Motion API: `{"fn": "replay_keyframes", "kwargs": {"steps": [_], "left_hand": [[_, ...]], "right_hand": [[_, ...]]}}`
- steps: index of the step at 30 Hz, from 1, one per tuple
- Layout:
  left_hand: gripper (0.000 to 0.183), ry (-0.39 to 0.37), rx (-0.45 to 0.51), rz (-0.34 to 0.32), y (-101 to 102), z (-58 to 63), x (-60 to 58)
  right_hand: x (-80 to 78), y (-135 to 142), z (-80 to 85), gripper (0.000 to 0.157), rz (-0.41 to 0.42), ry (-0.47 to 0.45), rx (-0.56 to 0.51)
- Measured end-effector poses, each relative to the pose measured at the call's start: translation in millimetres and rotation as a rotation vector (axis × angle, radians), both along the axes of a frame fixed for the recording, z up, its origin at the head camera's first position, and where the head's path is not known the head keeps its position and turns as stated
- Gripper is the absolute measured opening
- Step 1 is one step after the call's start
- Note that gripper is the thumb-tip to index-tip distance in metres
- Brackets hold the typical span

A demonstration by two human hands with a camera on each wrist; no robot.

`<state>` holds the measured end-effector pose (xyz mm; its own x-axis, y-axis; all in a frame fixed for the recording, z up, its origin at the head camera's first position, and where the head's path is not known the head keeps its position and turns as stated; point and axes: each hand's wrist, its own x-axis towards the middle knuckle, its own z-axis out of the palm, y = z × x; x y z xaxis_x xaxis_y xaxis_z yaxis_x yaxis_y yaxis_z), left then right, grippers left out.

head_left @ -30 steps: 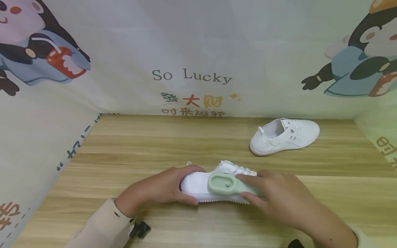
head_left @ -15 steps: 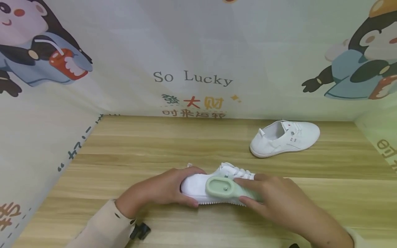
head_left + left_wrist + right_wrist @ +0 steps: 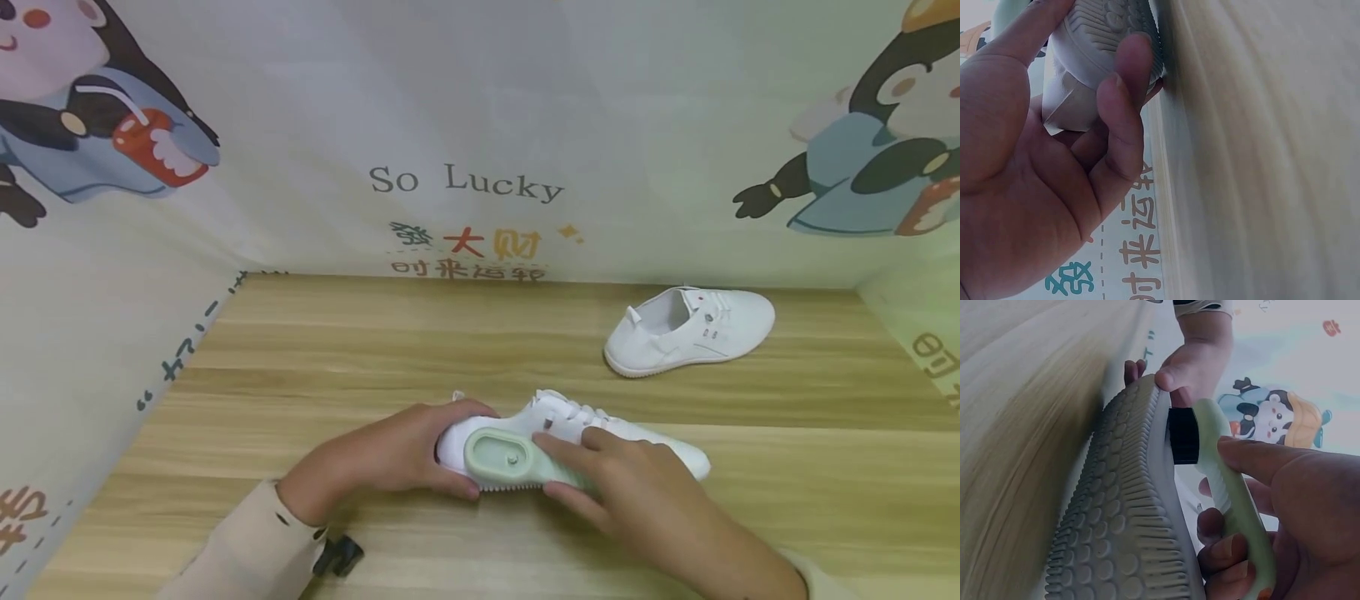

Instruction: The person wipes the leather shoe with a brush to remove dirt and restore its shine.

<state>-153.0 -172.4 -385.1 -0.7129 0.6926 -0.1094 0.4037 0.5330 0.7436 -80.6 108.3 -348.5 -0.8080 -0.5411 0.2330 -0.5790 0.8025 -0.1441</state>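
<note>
A white lace-up shoe is held on its side, and the right wrist view shows its studded sole. My left hand grips the heel, thumb and fingers round it; the left wrist view shows the fingers curled under the heel. In my right hand is a pale green brush, gripped by its handle. Its black bristles press against the side of the shoe close to the heel.
A second white shoe stands behind and to the right on the wooden tabletop. A printed cloth rises at the back and sides. A small black item sits by the left sleeve.
My right hand has slid the brush leftward along the shoe's side toward the heel, uncovering the toe. The left hand keeps its grip, and the second shoe stays put.
</note>
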Motion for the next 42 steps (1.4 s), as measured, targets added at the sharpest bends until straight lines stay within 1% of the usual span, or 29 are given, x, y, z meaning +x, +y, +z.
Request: {"fn": "replay_keyframes", "kwargs": {"steps": [4, 8, 14, 18, 26, 30, 33, 38, 42], "left_hand": [[0.073, -0.003, -0.002, -0.006, 0.2, 1.3, -0.1], [0.074, -0.008, -0.002, 0.011, 0.0, 2.6, -0.3], [0.073, -0.003, -0.012, 0.005, 0.8, 2.3, 0.2], [0.073, -0.004, -0.017, 0.015, 1.3, 1.1, 0.4], [0.074, -0.003, -0.039, 0.02, 1.1, 2.5, 0.4], [0.074, 0.004, -0.035, 0.02, 1.0, 2.3, -0.5], [0.073, -0.007, -0.03, 0.014, 0.8, 1.6, -0.1], [0.073, -0.004, -0.037, 0.029, -0.5, 2.1, -0.1], [0.072, -0.004, -0.038, 0.026, -0.5, 3.0, -0.2]], "right_hand": [[0.1, -1.2, -0.4, 0.043, 0.009, 0.01, 0.003], [-1.2, -1.3, 0.2, 0.043, 0.011, 0.036, 0.007], [-1.0, 1.5, 1.6, 0.042, -0.001, 0.032, 0.014], [-1.8, 6.5, 3.5, 0.042, -0.018, 0.031, 0.027], [-6.5, 17.3, 10.5, 0.042, -0.026, -0.023, 0.028], [-8.9, 23.1, 15.6, 0.041, -0.027, -0.046, 0.034], [-9.5, 27.5, 18.7, 0.04, -0.023, -0.059, 0.036], [-11.4, 33.0, 24.1, 0.04, -0.006, -0.048, 0.025], [-11.3, 35.7, 27.6, 0.039, -0.015, -0.058, 0.035]]}}
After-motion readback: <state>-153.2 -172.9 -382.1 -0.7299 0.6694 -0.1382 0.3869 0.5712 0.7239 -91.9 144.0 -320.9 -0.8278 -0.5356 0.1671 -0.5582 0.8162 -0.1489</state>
